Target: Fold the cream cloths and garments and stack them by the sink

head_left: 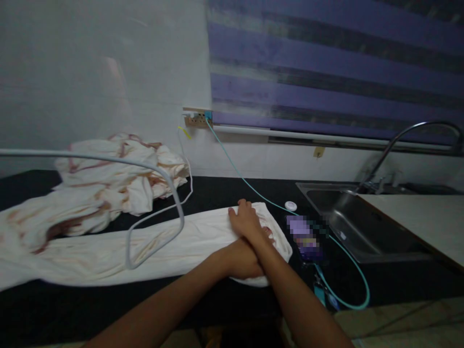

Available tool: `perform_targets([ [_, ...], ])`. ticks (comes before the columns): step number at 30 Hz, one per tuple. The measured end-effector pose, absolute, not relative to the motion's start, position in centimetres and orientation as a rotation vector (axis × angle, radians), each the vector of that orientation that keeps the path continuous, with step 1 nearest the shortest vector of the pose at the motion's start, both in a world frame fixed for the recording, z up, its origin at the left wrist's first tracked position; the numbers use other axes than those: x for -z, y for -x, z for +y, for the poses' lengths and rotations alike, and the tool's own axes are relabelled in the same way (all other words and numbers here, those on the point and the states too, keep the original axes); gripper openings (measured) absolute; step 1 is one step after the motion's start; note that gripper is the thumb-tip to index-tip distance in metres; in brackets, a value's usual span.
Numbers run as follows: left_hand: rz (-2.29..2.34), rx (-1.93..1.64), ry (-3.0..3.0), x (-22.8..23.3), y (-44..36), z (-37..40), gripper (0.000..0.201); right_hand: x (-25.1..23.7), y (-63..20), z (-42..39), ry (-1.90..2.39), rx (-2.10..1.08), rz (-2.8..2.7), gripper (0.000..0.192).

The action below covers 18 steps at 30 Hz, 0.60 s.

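Note:
A long, flat strip of white cloth (203, 232) with faint brown stains lies across the black countertop, its squared end toward the right. My left hand (246, 261) rests on that end, partly hidden beneath my right forearm; its visible fingertips lie apart on the fabric. Crossing over the left wrist, my right hand (247, 220) lies on the same cloth near its far edge, thumb apart from the fingers. To the left the strip runs into a crumpled, stained white heap (119, 169).
A grey cable (155, 166) loops across the near view over the cloth. Right of my hands are a phone (302, 237), a white round object (290, 206) and a teal cable (357, 270) from the wall socket (197, 118). A steel sink (348, 227) with faucet (384, 152) stands beyond.

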State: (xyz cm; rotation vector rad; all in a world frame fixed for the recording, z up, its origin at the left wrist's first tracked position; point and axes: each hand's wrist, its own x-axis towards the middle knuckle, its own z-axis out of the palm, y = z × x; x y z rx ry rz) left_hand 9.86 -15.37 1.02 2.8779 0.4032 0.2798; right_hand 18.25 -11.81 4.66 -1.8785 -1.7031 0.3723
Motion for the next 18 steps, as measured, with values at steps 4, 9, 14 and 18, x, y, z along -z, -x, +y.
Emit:
perform_targets([
  [4, 0.302, -0.279, -2.809, -2.8, -9.8, -16.0, 0.065, -3.4, -20.7, -10.1, 1.915, -0.383, -1.625, 0.04],
  [9, 0.573, -0.359, -2.768, -4.7, -8.2, -14.8, 0.04, -1.9, -22.8, -8.9, 1.857, -0.226, -1.637, 0.026],
  [14, 1.253, -0.5, -2.706, -4.3, -7.1, -12.2, 0.036, -0.4, -23.4, -8.4, 1.776, 0.016, -1.657, 0.022],
  [18, 1.374, -0.485, -2.739, -3.2, -7.1, -11.6, 0.036, 0.0, -23.6, -8.4, 1.748, 0.092, -1.634, 0.024],
])
